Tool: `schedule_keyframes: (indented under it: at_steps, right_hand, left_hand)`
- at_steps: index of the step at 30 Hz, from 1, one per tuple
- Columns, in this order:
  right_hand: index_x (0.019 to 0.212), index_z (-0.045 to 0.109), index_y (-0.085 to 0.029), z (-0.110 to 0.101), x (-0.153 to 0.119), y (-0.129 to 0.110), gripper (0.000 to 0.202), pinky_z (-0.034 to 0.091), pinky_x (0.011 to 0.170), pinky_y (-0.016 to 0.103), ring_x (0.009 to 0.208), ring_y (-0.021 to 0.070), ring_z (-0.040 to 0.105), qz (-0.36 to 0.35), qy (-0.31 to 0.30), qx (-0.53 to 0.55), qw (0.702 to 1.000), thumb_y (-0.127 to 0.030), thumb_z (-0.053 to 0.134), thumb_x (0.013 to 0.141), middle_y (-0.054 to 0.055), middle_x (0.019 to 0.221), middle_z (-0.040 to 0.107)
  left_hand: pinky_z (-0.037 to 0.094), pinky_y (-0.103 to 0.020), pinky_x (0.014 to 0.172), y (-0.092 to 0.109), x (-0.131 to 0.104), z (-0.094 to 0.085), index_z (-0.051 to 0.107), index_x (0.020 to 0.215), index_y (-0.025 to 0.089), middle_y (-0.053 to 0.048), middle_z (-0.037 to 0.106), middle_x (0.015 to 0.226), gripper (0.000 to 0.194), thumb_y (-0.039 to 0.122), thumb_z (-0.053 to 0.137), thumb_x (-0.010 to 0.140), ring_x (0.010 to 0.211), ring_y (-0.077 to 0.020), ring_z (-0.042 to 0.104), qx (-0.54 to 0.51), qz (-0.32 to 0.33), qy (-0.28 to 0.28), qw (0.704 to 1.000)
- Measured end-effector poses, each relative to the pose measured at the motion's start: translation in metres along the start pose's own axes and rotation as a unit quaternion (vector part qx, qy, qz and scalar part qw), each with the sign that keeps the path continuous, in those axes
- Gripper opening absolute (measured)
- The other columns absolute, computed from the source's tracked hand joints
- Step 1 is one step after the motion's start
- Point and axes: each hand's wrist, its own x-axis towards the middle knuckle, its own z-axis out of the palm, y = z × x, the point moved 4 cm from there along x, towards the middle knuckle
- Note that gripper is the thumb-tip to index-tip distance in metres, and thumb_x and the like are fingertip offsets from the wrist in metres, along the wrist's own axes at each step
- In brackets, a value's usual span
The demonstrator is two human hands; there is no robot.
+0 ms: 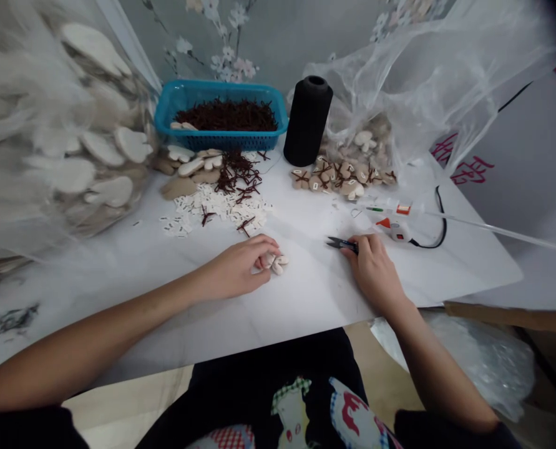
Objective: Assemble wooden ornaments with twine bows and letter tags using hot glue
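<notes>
My left hand (240, 267) is closed, thumb and fingers pinching a small cream felt piece (279, 264) with rounded lobes just above the white table. To the right, my right hand (375, 268) rests low on the table with its fingers curled round black thread snips (339, 243); their blades point left and stand slightly apart. Beyond my left hand lie a scatter of small white tags (233, 209) and a heap of dark brown bows (238, 171). Farther right sits a pile of beige felt pieces (352, 178), several bearing brown bows and tags.
A blue basket (165, 118) holding brown bows stands at the back, beside a black thread cone (307, 121). Clear plastic bags of felt pieces stand at left (104, 156) and right (375, 134). A glue gun (399, 229) with its cord lies beyond my right hand.
</notes>
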Motion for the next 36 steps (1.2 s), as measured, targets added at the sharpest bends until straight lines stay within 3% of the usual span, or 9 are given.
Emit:
schedule_keyframes:
  at_steps: [4,9,15,20,25,36]
  right_hand:
    - [0.108,0.054,-0.016,-0.003,-0.003,-0.010,0.037,0.049,0.069,0.038,0.091,0.0283,0.058,0.022,-0.010,0.031,0.999,-0.046,0.035,0.096,0.015,0.103,0.056]
    - [0.104,0.052,-0.016,-0.014,-0.008,-0.034,0.031,0.048,0.078,0.039,0.092,0.0265,0.059,0.001,-0.015,0.128,0.992,-0.041,0.036,0.096,0.015,0.101,0.059]
    - [0.109,0.048,-0.019,-0.018,-0.013,-0.063,0.025,0.049,0.067,0.035,0.081,0.0244,0.065,0.006,-0.110,0.219,0.969,-0.037,0.038,0.095,0.011,0.098,0.067]
    - [0.123,0.049,-0.018,-0.018,-0.013,-0.076,0.033,0.052,0.074,0.037,0.091,0.0251,0.065,-0.022,-0.110,0.210,0.971,-0.033,0.035,0.097,0.013,0.112,0.063]
    - [0.129,0.052,-0.015,-0.013,-0.017,-0.086,0.039,0.053,0.074,0.034,0.081,0.0212,0.065,-0.066,-0.127,0.198,0.970,-0.030,0.035,0.098,0.011,0.098,0.063]
    - [0.129,0.056,-0.015,-0.010,-0.021,-0.097,0.039,0.053,0.071,0.031,0.078,0.0187,0.065,-0.097,-0.130,0.199,0.967,-0.029,0.036,0.099,0.010,0.093,0.064]
  left_hand:
    - [0.050,-0.030,0.079,-0.001,-0.002,0.000,0.056,0.110,0.019,-0.006,0.051,0.123,0.031,0.019,0.051,0.079,0.084,-0.0131,0.058,-0.014,0.008,-0.004,1.000]
    - [0.050,-0.033,0.082,-0.004,-0.005,0.001,0.056,0.105,0.019,-0.007,0.051,0.125,0.027,0.020,0.055,0.078,0.089,-0.0150,0.058,-0.038,0.024,-0.001,0.999]
    - [0.050,-0.031,0.081,-0.008,-0.005,0.002,0.052,0.111,0.019,-0.008,0.050,0.126,0.033,0.024,0.056,0.079,0.088,-0.0147,0.059,-0.029,0.030,0.012,0.999]
    - [0.050,-0.030,0.081,-0.007,-0.005,0.003,0.054,0.109,0.019,-0.008,0.050,0.126,0.030,0.023,0.055,0.080,0.088,-0.0144,0.058,-0.016,0.040,0.008,0.999]
    - [0.050,-0.034,0.083,-0.007,-0.005,0.004,0.053,0.105,0.017,-0.009,0.050,0.123,0.026,0.022,0.055,0.080,0.088,-0.0146,0.057,-0.040,0.048,0.005,0.998]
    - [0.050,-0.035,0.086,-0.010,-0.006,0.002,0.048,0.103,0.020,-0.008,0.051,0.121,0.026,0.023,0.057,0.078,0.093,-0.0159,0.058,-0.064,0.027,0.006,0.998]
